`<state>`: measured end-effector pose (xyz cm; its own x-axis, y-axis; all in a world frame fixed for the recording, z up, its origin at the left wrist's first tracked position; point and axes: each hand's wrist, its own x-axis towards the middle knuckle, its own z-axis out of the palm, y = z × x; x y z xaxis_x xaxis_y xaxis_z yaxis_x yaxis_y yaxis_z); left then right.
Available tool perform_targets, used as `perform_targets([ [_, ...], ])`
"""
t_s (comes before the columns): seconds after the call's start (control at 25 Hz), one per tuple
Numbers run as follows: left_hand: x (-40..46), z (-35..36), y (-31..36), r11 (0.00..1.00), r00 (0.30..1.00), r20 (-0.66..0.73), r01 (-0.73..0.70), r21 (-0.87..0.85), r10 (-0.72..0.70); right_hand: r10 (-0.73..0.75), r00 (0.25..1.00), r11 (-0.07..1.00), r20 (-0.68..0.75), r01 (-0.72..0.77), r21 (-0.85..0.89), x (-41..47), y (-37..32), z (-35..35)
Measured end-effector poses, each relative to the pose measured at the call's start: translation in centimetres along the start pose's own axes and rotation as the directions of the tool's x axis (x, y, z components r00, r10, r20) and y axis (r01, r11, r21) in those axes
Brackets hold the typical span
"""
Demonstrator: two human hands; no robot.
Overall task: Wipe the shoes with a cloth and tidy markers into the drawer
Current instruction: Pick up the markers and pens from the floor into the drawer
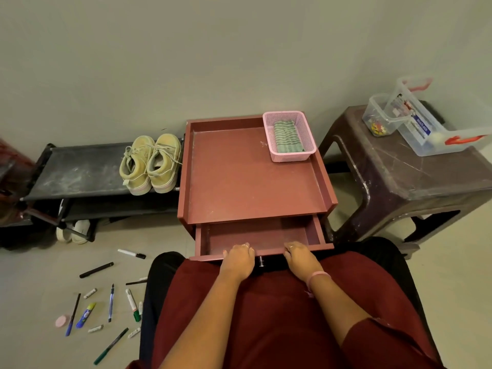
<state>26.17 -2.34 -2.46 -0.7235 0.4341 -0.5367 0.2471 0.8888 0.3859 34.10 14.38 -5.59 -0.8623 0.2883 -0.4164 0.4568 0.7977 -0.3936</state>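
Both the left hand (237, 258) and right hand (300, 258) are curling fingers over the open drawer (259, 235) front at lower centre. Markers (111, 299) are lying lower left; shoes (150, 163) are sitting left of centre, the cloth (287, 137) in a pink basket (310, 134). A clear box (436, 123) label upper right is reading "MULTI…", partly illegible.

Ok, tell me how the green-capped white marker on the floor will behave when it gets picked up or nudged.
The green-capped marker looks stiff and probably light, a short plastic barrel. Its round body on the smooth floor would likely roll if nudged sideways. It lies among other pens, with a small piece close by its cap, so a pinch at mid-barrel seems safest.
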Motion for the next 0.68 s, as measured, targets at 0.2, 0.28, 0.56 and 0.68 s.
perform_targets([
  [0.2, 1.0, 1.9, -0.4, 0.995, 1.0, 0.029, 0.002, 0.104, -0.005, 0.041, 0.999, 0.999, 0.009, -0.041, -0.011, 1.1, 0.3, 0.1],
  [0.28, 1.6, 2.0, 0.0, 0.992, 0.999, 0.012, 0.042, 0.119, -0.044, 0.066, 0.997, 0.998, 0.045, -0.065, -0.027, 1.6, 0.3, 0.0],
  [0.56, 2.0, 3.0, 0.3, 0.983, 0.996, -0.085, 0.008, 0.181, 0.008, 0.113, 0.986, 0.992, 0.119, -0.105, -0.07, 2.1, -0.1, -0.9],
  [0.68, 1.6, 3.0, 0.2, 0.982, 0.996, -0.085, -0.008, 0.189, 0.024, 0.122, 0.982, 0.988, 0.143, -0.107, -0.107, 1.6, -0.1, -1.1],
])
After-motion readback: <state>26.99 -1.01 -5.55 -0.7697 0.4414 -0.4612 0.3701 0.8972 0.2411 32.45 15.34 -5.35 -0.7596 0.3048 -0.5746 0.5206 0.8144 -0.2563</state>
